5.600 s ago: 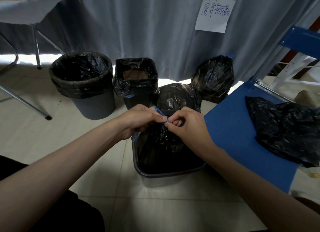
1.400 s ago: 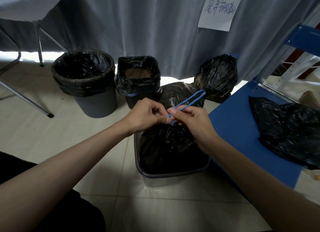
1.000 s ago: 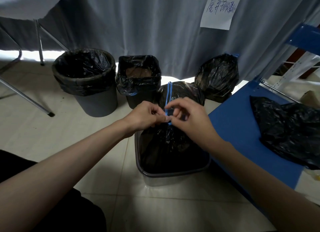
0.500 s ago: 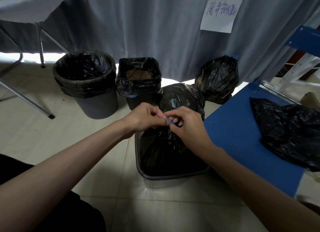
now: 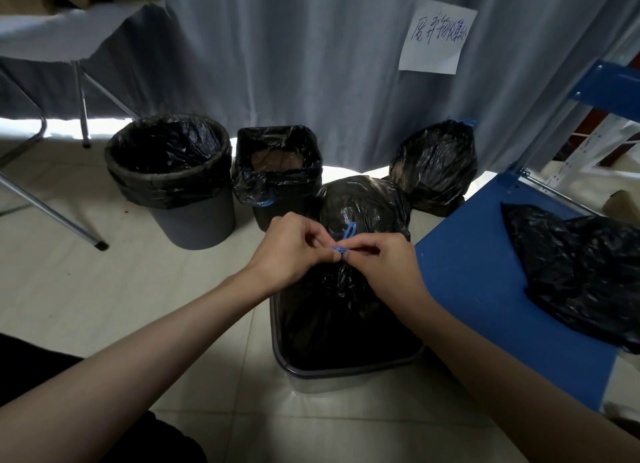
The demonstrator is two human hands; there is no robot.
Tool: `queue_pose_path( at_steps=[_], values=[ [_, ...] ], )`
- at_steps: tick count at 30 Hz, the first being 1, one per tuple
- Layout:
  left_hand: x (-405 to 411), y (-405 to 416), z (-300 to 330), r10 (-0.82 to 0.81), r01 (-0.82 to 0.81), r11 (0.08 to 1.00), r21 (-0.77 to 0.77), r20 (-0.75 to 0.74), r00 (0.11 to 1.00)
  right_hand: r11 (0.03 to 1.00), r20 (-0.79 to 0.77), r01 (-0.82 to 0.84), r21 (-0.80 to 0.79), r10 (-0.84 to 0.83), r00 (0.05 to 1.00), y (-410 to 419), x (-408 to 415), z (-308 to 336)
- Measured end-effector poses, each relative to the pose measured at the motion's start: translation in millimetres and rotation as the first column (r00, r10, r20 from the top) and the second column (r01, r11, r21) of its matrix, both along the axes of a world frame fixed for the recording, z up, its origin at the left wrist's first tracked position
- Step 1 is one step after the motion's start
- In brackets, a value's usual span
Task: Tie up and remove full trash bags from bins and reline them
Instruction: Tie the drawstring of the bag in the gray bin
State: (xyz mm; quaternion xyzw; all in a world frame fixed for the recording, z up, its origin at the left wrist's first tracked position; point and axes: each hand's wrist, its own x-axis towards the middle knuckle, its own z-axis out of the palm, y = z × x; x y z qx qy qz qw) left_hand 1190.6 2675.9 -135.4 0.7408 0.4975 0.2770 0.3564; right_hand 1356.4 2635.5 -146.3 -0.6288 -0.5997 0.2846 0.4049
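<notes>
While both hands, left hand (image 5: 294, 251), right hand (image 5: 384, 265), pinch blue drawstring (image 5: 341, 246), tiled floor (image 5: 86, 289), grey curtain (image 5: 294, 64) behind.

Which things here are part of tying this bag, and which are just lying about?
In the job:
- left hand and right hand, pinching the blue drawstring
- gathered black bag
- near bin holding it

Lying about:
- round bin, lined
- square bin, lined
- two tied bags
- loose black bag on the blue shelf
- paper note
</notes>
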Motion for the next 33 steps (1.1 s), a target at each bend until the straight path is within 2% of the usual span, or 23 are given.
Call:
queue_pose_path(
  at_steps=[9,15,22,26,29,33],
  values=[
    [0.6,0.3,1.8,0.011,-0.001,0.996,0.093,-0.105,0.994,0.993,-0.249,-0.062,-0.099,0.036,0.968,2.0,1.3,-2.1],
    [-0.7,4.8,1.5,-0.035,0.046,0.995,0.093,-0.118,0.992,0.988,-0.213,-0.113,-0.107,0.089,0.973,0.4,-1.9,-2.9],
    [-0.5,6.2,3.9,-0.069,0.103,0.982,0.155,-0.21,0.975,0.98,-0.149,-0.142,-0.14,0.121,0.981,-3.4,-4.4,-0.8],
    [-0.5,1.8,2.2,-0.061,0.122,0.965,0.233,-0.251,0.966,0.979,-0.209,-0.147,-0.139,0.116,0.971,-1.7,-1.5,0.3],
    [-2.8,1.6,1.3,-0.073,0.119,0.968,0.221,-0.206,0.976,0.983,-0.174,-0.124,-0.138,0.099,0.98,0.0,1.5,-1.0],
    [-4.9,5.1,0.0,-0.126,0.154,0.97,0.187,-0.15,0.981,0.991,-0.055,-0.078,-0.108,0.072,0.996,0.6,1.9,-0.2]
  ],
)
